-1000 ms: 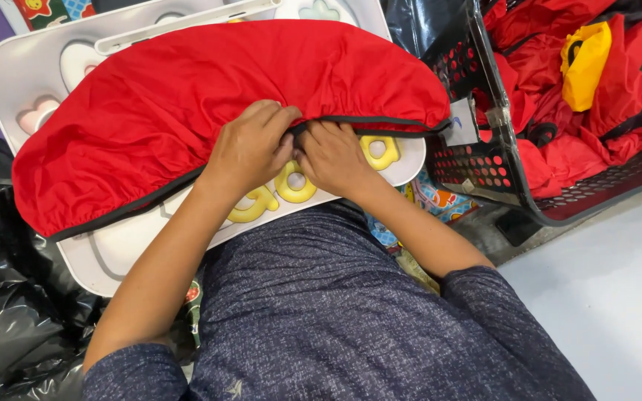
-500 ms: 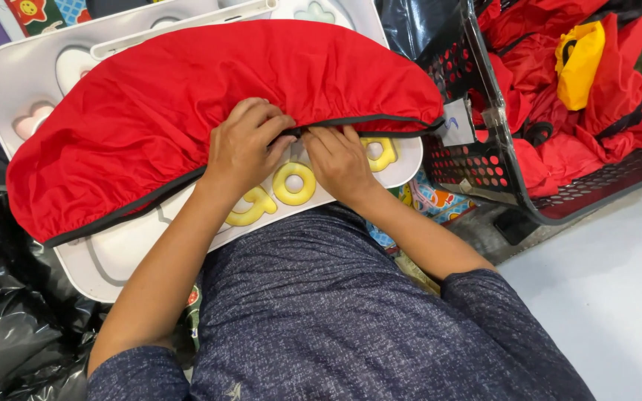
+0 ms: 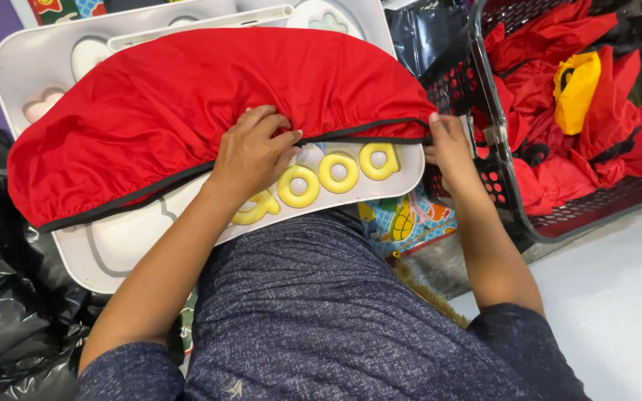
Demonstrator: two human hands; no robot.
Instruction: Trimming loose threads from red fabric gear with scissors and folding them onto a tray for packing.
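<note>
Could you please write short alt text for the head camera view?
A person's left hand presses a red fabric cover on a white tray, while the right hand holds its black-trimmed edge. A black basket of red fabric sits right.

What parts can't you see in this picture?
Head view:
- Most of the white tray: covered by the red cloth.
- Right hand fingertips: curled under the cloth's black edge.
- Yellow bag in the black basket: half buried in red fabric.
- Basket's far side: cut off by the picture's edge.
</note>
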